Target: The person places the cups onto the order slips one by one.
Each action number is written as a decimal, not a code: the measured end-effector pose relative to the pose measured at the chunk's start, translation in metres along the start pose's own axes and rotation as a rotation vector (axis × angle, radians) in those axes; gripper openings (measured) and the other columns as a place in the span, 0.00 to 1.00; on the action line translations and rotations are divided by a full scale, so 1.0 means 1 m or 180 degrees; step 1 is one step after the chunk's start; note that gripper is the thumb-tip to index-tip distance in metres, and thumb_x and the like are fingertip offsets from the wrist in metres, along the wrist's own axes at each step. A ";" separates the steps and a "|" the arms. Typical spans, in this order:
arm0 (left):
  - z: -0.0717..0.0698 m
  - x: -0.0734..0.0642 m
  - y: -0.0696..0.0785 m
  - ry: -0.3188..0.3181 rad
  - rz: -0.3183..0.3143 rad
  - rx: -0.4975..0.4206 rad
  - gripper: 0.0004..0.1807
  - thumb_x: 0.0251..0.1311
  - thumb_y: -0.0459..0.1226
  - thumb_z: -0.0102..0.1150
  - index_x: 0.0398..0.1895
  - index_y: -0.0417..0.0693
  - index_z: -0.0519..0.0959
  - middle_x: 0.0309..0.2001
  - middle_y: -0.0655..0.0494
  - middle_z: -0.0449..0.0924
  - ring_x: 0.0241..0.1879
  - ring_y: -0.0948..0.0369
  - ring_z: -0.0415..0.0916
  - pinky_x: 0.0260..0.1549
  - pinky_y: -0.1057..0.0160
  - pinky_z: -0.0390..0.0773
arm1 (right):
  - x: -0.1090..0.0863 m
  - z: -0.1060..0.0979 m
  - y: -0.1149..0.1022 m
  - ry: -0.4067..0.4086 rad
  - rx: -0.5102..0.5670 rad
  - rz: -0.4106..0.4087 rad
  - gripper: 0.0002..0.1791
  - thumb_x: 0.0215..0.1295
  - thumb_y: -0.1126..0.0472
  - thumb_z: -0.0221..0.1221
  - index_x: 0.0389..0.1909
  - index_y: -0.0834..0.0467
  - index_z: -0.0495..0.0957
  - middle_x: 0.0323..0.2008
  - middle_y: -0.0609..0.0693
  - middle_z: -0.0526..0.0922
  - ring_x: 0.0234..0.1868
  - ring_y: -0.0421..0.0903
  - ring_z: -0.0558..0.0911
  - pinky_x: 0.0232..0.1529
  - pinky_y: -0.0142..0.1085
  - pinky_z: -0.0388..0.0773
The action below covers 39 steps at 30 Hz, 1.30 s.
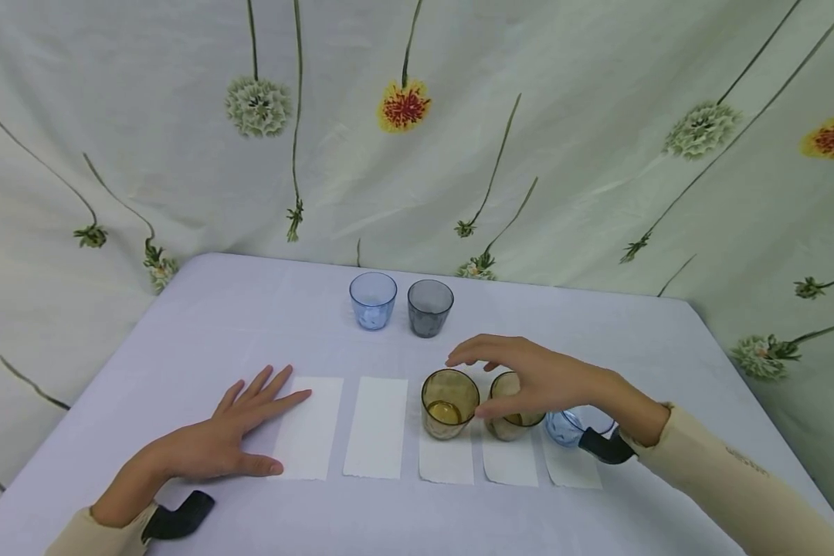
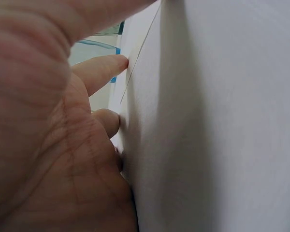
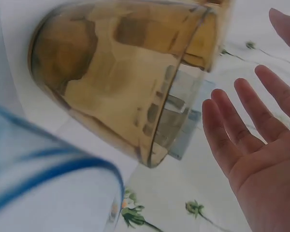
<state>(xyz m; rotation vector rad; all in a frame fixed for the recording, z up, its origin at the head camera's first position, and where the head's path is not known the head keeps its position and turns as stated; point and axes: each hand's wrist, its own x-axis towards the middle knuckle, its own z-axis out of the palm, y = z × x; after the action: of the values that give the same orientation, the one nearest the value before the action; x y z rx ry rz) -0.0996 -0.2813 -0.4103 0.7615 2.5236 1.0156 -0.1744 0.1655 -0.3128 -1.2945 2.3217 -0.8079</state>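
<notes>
My left hand (image 1: pixel 218 444) rests on the table, fingers spread, with its fingertips and thumb tip at the edge of the leftmost white paper strip (image 1: pixel 309 432). Above two amber glasses hovers my right hand (image 1: pixel 545 374), fingers loosely bent and thumb apart, holding nothing. The left amber glass (image 1: pixel 449 401) stands on the middle strip. Partly hidden under the hand, the other amber glass (image 1: pixel 506 428) sits one strip to the right. A blue glass (image 1: pixel 563 429) on the rightmost strip is half covered by the wrist. In the right wrist view the fingers (image 3: pixel 222 125) are clear of the amber glass (image 3: pixel 106 72).
Towards the back of the table stand a light blue glass (image 1: pixel 373 303) and a grey glass (image 1: pixel 430 310), side by side. The second strip from the left (image 1: pixel 375 428) bears no glass. A flower-printed cloth (image 1: pixel 570 116) hangs behind the table.
</notes>
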 end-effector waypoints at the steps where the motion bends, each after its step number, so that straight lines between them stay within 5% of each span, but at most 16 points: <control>1: 0.000 0.000 0.000 0.0004 0.0004 0.0003 0.48 0.56 0.54 0.68 0.79 0.61 0.57 0.80 0.36 0.34 0.78 0.37 0.18 0.62 0.74 0.08 | -0.004 0.000 0.001 0.0099 0.0022 -0.0031 0.33 0.64 0.50 0.68 0.68 0.46 0.69 0.66 0.38 0.72 0.64 0.40 0.74 0.61 0.43 0.76; 11: 0.000 -0.001 0.000 0.0012 0.0017 0.0001 0.47 0.57 0.53 0.68 0.79 0.61 0.57 0.80 0.36 0.34 0.78 0.39 0.18 0.62 0.76 0.08 | -0.061 -0.006 0.014 0.1051 0.0168 -0.0015 0.33 0.63 0.64 0.68 0.68 0.47 0.71 0.67 0.46 0.73 0.68 0.39 0.71 0.65 0.32 0.71; 20: -0.001 0.000 0.000 0.0001 0.0009 0.0050 0.48 0.56 0.54 0.68 0.79 0.61 0.57 0.80 0.36 0.34 0.78 0.37 0.19 0.62 0.75 0.08 | -0.119 0.002 0.052 0.1585 0.1032 -0.0305 0.30 0.61 0.84 0.54 0.66 0.72 0.66 0.69 0.62 0.70 0.70 0.44 0.70 0.68 0.27 0.65; 24: 0.000 0.000 0.000 0.0004 -0.0008 0.0043 0.48 0.56 0.54 0.68 0.79 0.61 0.57 0.81 0.37 0.34 0.78 0.37 0.19 0.62 0.76 0.08 | -0.138 0.010 0.072 0.1580 0.1398 -0.0237 0.30 0.65 0.84 0.46 0.69 0.74 0.61 0.71 0.61 0.68 0.72 0.43 0.69 0.68 0.26 0.65; 30: 0.000 0.001 0.001 -0.0023 -0.0002 -0.0053 0.47 0.57 0.52 0.67 0.79 0.62 0.56 0.80 0.36 0.33 0.78 0.38 0.17 0.67 0.60 0.06 | -0.157 0.021 0.093 0.1339 0.1791 -0.0170 0.30 0.70 0.82 0.38 0.74 0.72 0.53 0.76 0.58 0.61 0.75 0.45 0.65 0.69 0.27 0.63; 39: 0.000 0.001 0.002 0.0021 0.0048 0.0100 0.47 0.57 0.53 0.68 0.79 0.59 0.57 0.80 0.34 0.35 0.78 0.36 0.19 0.63 0.75 0.09 | -0.165 0.028 0.106 0.1026 0.2199 0.0058 0.28 0.75 0.77 0.36 0.75 0.69 0.51 0.79 0.56 0.52 0.77 0.40 0.60 0.66 0.22 0.58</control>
<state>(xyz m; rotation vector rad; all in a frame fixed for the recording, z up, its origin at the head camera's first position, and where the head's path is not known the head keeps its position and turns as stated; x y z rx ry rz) -0.0993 -0.2791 -0.4090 0.7884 2.5488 0.9873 -0.1426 0.3426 -0.3962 -0.8748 1.9586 -1.7177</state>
